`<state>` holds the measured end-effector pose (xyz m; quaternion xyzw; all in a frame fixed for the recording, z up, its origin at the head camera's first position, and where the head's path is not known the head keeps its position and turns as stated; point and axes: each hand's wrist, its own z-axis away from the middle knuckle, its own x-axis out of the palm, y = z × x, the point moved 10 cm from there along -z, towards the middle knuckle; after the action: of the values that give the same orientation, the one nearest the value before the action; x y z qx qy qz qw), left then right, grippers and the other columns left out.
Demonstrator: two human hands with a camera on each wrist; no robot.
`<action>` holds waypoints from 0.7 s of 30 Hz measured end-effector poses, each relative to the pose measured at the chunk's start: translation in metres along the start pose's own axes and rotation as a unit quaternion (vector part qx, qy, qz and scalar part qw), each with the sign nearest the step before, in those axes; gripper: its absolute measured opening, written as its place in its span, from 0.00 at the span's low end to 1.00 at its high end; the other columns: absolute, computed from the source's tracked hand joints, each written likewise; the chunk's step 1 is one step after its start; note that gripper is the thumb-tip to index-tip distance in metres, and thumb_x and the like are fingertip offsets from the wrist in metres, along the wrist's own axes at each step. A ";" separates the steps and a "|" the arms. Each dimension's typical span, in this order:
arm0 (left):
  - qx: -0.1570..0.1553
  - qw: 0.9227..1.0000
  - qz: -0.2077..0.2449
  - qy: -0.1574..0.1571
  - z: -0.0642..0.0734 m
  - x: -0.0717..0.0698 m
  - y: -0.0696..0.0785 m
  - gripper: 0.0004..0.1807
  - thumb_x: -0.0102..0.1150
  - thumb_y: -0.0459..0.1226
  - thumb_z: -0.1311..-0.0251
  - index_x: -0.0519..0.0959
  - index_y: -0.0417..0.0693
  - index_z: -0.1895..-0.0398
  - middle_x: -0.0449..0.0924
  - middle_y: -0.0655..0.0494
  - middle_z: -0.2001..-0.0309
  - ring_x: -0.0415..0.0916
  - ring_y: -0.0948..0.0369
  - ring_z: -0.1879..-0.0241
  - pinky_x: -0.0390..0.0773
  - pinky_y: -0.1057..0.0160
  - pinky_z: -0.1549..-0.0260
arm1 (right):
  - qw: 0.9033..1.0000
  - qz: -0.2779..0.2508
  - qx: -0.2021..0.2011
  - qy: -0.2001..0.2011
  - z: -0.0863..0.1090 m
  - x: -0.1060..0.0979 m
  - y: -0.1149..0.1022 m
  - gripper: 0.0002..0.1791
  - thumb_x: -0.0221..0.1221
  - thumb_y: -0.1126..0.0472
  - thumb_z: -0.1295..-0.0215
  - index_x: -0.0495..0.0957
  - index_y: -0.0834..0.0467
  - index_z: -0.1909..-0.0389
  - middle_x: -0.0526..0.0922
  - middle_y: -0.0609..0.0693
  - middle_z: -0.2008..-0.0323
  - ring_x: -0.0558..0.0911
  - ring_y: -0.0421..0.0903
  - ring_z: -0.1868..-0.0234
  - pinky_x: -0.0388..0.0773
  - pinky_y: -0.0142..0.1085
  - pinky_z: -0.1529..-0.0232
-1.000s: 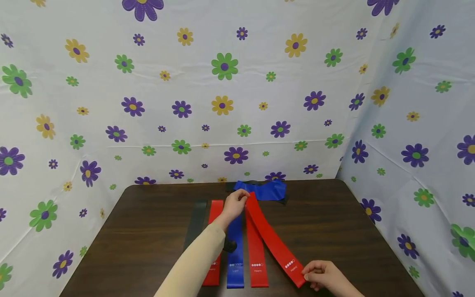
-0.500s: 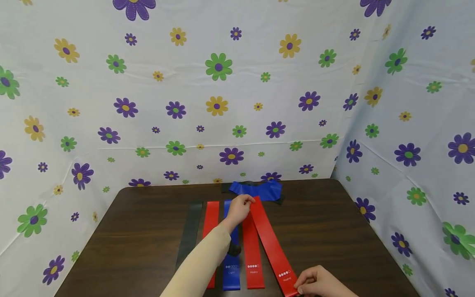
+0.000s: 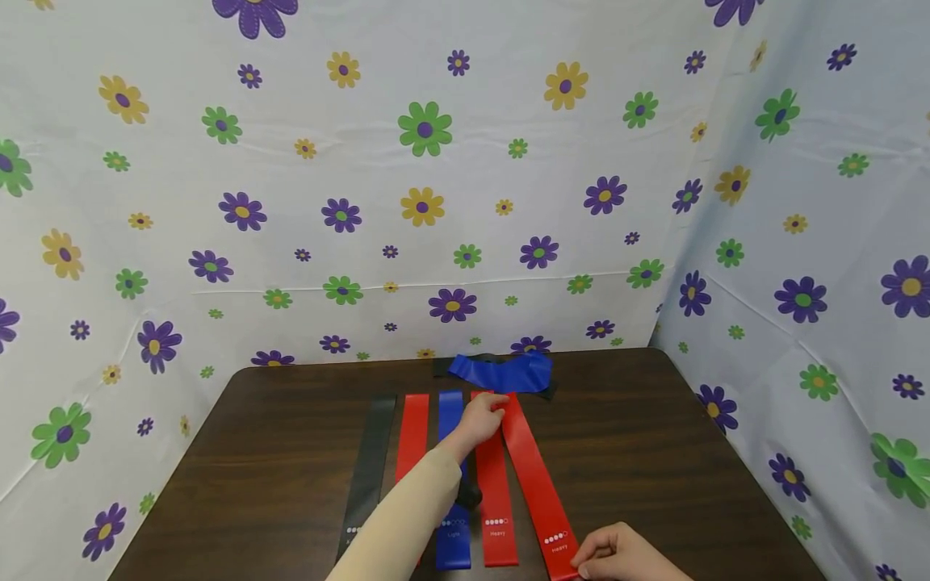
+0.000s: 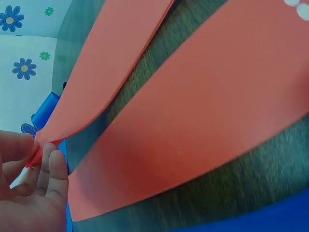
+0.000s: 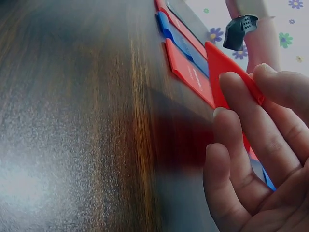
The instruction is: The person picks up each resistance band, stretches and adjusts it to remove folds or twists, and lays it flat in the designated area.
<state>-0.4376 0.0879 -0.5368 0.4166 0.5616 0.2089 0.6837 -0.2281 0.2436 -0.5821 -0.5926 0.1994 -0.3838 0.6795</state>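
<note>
A red resistance band (image 3: 534, 476) printed "Heavy" is stretched between both hands, slanting at the right end of a row. My left hand (image 3: 483, 418) pinches its far end; in the left wrist view, thumb and fingers bunch the red band (image 4: 111, 58) there. At the near end my right hand (image 3: 613, 553) grips a corner, and in the right wrist view this end of the band (image 5: 222, 72) stands raised off the table between thumb and fingers. Just left lies another red "Heavy" band (image 3: 496, 492), flat, its far end partly behind my left hand.
Further left lie a blue "Light" band (image 3: 454, 550), a third red band (image 3: 412, 424) and a black band (image 3: 370, 452), partly covered by my left sleeve. Crumpled blue (image 3: 508, 374) and black bands lie at the back of the dark wooden table (image 3: 654, 452). Flowered cloth hangs behind.
The held red band has swung closer to parallel with the row and come lower. My left hand has moved slightly right and nearer; my right hand has shifted a little left and nearer.
</note>
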 end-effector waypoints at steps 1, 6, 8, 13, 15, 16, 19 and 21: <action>-0.002 1.000 0.007 -0.004 0.000 0.001 0.001 0.18 0.52 0.29 0.33 0.77 0.39 0.41 0.71 0.40 0.38 0.64 0.44 0.36 0.68 0.46 0.41 | 1.000 -0.001 0.001 0.001 0.000 0.000 0.000 0.12 0.56 0.69 0.34 0.80 0.75 0.57 0.86 0.51 0.64 0.82 0.37 0.66 0.80 0.30 0.63; -0.006 0.999 0.040 -0.024 0.000 0.009 0.004 0.19 0.52 0.29 0.33 0.74 0.35 0.39 0.69 0.39 0.37 0.62 0.43 0.35 0.66 0.45 0.39 | 1.000 0.002 -0.007 0.000 -0.001 0.002 -0.002 0.13 0.55 0.69 0.34 0.77 0.79 0.57 0.86 0.48 0.66 0.81 0.35 0.67 0.79 0.28 0.65; -0.009 0.998 0.048 -0.034 -0.001 0.014 0.005 0.20 0.51 0.29 0.32 0.73 0.34 0.38 0.69 0.39 0.37 0.62 0.43 0.34 0.65 0.46 0.39 | 1.000 0.003 -0.012 -0.003 -0.001 0.003 -0.004 0.14 0.55 0.69 0.34 0.76 0.80 0.57 0.86 0.47 0.66 0.81 0.34 0.67 0.78 0.27 0.65; -0.016 0.998 0.044 -0.048 -0.004 0.022 0.004 0.20 0.51 0.30 0.32 0.71 0.31 0.38 0.70 0.39 0.37 0.64 0.44 0.35 0.65 0.47 0.38 | 1.000 -0.001 -0.023 -0.009 -0.001 0.006 -0.006 0.13 0.56 0.69 0.34 0.77 0.78 0.58 0.86 0.46 0.66 0.81 0.34 0.67 0.78 0.26 0.65; -0.023 0.997 0.044 -0.053 -0.004 0.025 0.003 0.21 0.51 0.30 0.31 0.71 0.31 0.38 0.69 0.39 0.37 0.63 0.44 0.35 0.65 0.47 0.38 | 1.000 -0.003 -0.025 -0.010 -0.002 0.006 -0.006 0.13 0.56 0.69 0.34 0.78 0.78 0.58 0.86 0.46 0.66 0.81 0.34 0.67 0.78 0.26 0.65; -0.027 0.997 0.046 -0.055 -0.004 0.026 0.003 0.21 0.51 0.31 0.31 0.71 0.31 0.38 0.69 0.39 0.37 0.63 0.44 0.35 0.65 0.47 0.38 | 1.000 -0.006 -0.024 -0.011 -0.002 0.006 -0.005 0.12 0.56 0.69 0.34 0.78 0.77 0.58 0.86 0.46 0.66 0.81 0.34 0.67 0.78 0.26 0.65; -0.040 0.996 0.056 -0.061 -0.004 0.030 -0.001 0.21 0.51 0.32 0.31 0.71 0.31 0.37 0.69 0.39 0.37 0.63 0.44 0.35 0.64 0.48 0.38 | 1.000 -0.013 -0.020 -0.013 -0.003 0.007 -0.003 0.13 0.56 0.70 0.34 0.77 0.79 0.57 0.86 0.46 0.65 0.81 0.34 0.66 0.78 0.26 0.65; -0.047 0.995 0.063 -0.064 -0.004 0.032 -0.003 0.22 0.52 0.32 0.31 0.70 0.31 0.37 0.69 0.39 0.37 0.62 0.44 0.35 0.64 0.47 0.37 | 1.000 -0.013 -0.022 -0.016 -0.003 0.008 -0.002 0.15 0.55 0.70 0.34 0.74 0.82 0.56 0.86 0.47 0.65 0.82 0.34 0.66 0.78 0.26 0.65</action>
<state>-0.4334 0.1118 -0.5580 0.4312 0.4790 0.2505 0.7224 -0.2260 0.2359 -0.5797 -0.6158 0.1890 -0.3790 0.6644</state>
